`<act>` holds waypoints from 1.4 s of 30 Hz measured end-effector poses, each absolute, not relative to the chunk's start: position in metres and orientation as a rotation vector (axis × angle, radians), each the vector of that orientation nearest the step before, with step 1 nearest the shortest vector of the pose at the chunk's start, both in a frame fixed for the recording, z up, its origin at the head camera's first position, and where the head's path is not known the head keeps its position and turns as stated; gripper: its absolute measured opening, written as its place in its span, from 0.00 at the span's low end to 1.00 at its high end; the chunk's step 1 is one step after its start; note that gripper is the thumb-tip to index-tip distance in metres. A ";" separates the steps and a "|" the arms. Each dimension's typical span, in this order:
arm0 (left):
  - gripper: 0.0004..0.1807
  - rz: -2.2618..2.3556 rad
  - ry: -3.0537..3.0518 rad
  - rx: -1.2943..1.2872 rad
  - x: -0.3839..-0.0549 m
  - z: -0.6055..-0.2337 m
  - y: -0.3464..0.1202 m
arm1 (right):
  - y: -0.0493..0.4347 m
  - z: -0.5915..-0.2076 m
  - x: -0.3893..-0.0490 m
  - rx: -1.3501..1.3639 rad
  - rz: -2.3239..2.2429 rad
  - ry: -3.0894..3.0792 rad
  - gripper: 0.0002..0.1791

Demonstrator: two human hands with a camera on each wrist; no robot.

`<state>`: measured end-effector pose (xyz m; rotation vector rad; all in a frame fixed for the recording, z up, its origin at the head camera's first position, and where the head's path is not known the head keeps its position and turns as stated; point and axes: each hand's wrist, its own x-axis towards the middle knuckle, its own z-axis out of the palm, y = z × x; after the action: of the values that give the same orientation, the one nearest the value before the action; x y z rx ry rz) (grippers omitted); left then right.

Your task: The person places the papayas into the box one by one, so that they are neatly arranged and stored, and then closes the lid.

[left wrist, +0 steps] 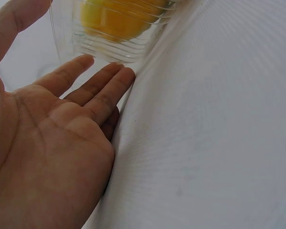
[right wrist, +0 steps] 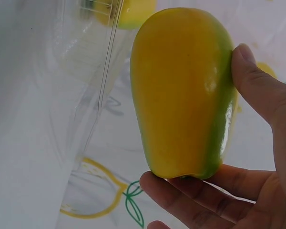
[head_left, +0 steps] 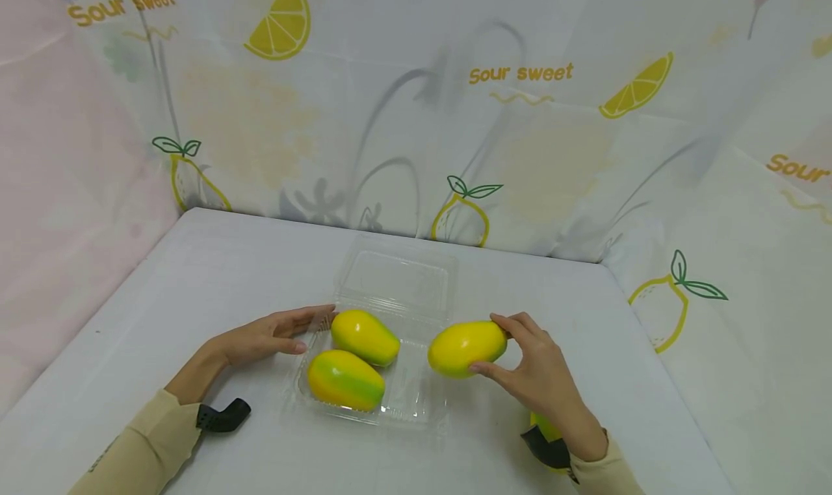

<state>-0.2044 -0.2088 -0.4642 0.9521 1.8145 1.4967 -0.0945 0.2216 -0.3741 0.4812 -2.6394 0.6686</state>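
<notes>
A clear plastic clamshell box [head_left: 409, 386] lies on the table with its lid folded back. Two yellow-green papayas, one toward the back [head_left: 364, 336] and one nearer the front [head_left: 346, 381], lie side by side in its left part. My right hand [head_left: 542, 368] grips a third papaya [head_left: 464, 348] between thumb and fingers, just right of the box. In the right wrist view, the thumb presses its green side and the fingertips its narrow end. My left hand [head_left: 269, 336] has its fingers extended, fingertips right at the box's left wall, palm facing it in the left wrist view.
Another yellow-green fruit [head_left: 546, 426] is partly hidden beneath my right wrist. A black wrist mount [head_left: 224, 415] sticks out by the left cuff. The open lid [head_left: 398, 278] reaches back over the white table [head_left: 227, 264]. Printed cloth walls [head_left: 390, 119] stand behind and beside the table.
</notes>
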 end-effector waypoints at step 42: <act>0.37 1.479 1.852 0.975 -0.206 -0.467 -0.209 | 0.188 -0.400 -0.089 0.536 0.700 -2.624 0.42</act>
<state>-0.2056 -0.2090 -0.4665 0.9754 1.8519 1.4791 -0.0889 0.1875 -0.3998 0.5361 -2.6245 0.6997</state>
